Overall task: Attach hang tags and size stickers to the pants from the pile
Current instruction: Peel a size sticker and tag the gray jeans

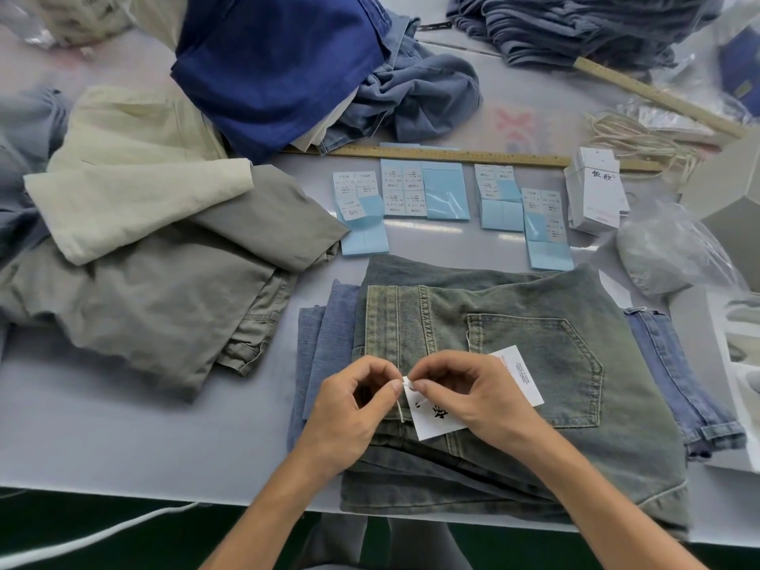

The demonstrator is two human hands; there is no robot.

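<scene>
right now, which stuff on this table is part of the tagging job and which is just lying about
In the job:
- left hand and right hand, both pinching the hang tag and its string
- folded jeans under the tag
- sticker sheets
- stack of spare tags
- bundle of strings

Lying about:
- wooden ruler
- grey trousers
- plastic bag

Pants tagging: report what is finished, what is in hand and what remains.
Done: none shows a finished tag; whether the folded blue jeans underneath are tagged is hidden. In hand: left hand and right hand pinch the white string at the hang tag on the green-washed jeans. Left: its size sticker from the sticker sheets, then the heaped pants.
</scene>
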